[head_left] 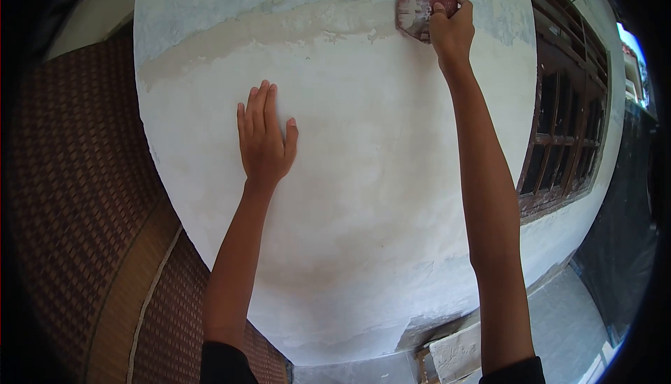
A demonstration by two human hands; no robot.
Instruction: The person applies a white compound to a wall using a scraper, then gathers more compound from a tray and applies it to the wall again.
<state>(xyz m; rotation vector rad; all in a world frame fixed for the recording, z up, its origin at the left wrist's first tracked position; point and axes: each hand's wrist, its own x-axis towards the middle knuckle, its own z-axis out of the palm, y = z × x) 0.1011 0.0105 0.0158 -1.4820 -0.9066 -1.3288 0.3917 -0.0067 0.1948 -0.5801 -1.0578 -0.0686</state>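
Observation:
In the head view a pale plastered wall (349, 174) fills the middle, with a damp greyish band of filler (279, 31) across its upper part. My left hand (264, 136) lies flat on the wall, palm down, fingers stretched upward and the thumb apart, holding nothing. High on the right, my right hand (453, 33) grips a putty scraper (416, 15). The scraper is reddish-brown and smeared with whitish filler. Its broad face sits against the wall at the right end of the filler band. My fingers partly cover its handle end.
A brown woven panel (77, 188) stands along the left side. To the right is a dark wooden window (566, 132) with bars. Below, a plaster-smeared board (456, 352) rests near the floor, and a dark sheet (615, 223) hangs at far right.

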